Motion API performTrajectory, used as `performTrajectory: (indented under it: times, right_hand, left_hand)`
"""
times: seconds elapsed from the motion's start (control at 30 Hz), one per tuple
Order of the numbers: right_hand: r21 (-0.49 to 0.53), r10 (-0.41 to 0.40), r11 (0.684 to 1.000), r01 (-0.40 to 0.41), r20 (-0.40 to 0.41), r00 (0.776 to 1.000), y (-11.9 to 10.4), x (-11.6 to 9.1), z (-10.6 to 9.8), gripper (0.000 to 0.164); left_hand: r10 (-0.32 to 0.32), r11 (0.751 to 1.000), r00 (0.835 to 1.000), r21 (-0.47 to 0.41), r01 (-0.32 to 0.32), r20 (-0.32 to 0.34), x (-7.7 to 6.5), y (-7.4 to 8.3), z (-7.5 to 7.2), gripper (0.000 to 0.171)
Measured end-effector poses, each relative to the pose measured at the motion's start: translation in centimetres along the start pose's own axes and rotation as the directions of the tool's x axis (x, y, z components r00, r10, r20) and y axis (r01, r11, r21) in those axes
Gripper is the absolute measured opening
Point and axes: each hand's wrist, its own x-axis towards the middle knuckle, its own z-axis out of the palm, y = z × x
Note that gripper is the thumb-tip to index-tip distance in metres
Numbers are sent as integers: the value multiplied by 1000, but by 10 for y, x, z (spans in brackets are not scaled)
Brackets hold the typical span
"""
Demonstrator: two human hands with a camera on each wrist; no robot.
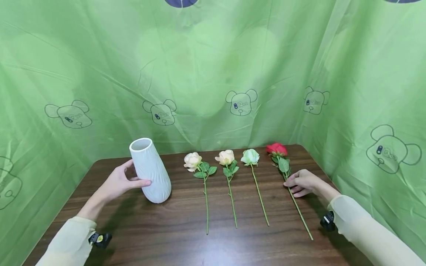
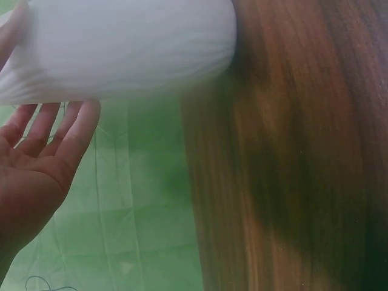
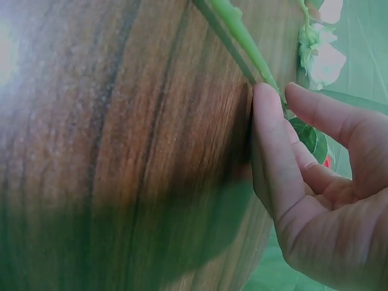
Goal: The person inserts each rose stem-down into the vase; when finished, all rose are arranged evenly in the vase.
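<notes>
A white vase (image 1: 155, 177) with a wavy relief is at the table's left, its open mouth up. My left hand (image 1: 116, 181) grips its left side, thumb across the front and the fingers partly hidden behind. The left wrist view shows those fingertips right at the white wall (image 2: 127, 51). On the right, a red rose (image 1: 277, 149) with green leaves lies stem toward me. My right hand (image 1: 303, 182) pinches its stem below the leaves; in the right wrist view the thumb and index finger meet at the green stem (image 3: 245, 39).
Between the hands, two peach roses (image 1: 192, 161) and a pale green-white rose (image 1: 250, 157) lie side by side, stems toward me. The dark wooden table (image 1: 159, 236) ends at a green curtain (image 1: 199, 74) printed with bear faces, which rises behind and on both sides.
</notes>
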Motion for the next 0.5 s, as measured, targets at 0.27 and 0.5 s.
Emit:
performTrajectory:
  times: [0.27,0.5]
  right_hand:
    - [23,-12,1000,11,19,1000,-5,-6,-2,26]
    - [37,-4,999,3,34,999,-7,-5,-7,29]
  left_hand:
    - [-13,996,999,-85,16,32,-1,3,-2,74]
    - [-29,998,998,-61,32,50,5,4,-5,74]
